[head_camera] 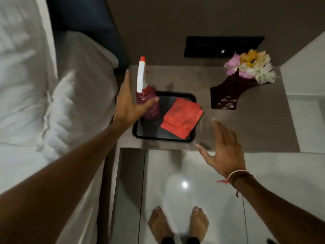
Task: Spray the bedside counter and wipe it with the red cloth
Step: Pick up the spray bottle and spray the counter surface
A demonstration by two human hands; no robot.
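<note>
The spray bottle [146, 95] is standing upright in the left part of the black tray [139, 132], its white trigger head with the red nozzle tip pointing away from the person and its red body resting on the tray floor. The red cloth [181, 117] is lying folded in the right part of the tray, just beside the bottle, with one corner hanging over the tray's right rim. The tray is sitting on the counter [246, 131], close to its front left corner.

The left hand [128, 104] is reaching in from the tray's left side, fingers stretched wide open and extended past the bottle's left, thumb crossing in front of the bottle's body. Whether the thumb is touching the bottle cannot be told; the hand is not closing around anything. The right hand [223, 148] is hovering to the right of the tray over the counter's front edge, palm down, fingers spread and holding nothing. Thin bands are circling its wrist.

A dark vase [228, 94] of pale flowers is leaning on the counter well to the right of the tray, towards the wall. A bed [35, 85] with white linen is lying to the tray's left. The person's bare feet [177, 224] are standing on the glossy floor in front of the counter.
</note>
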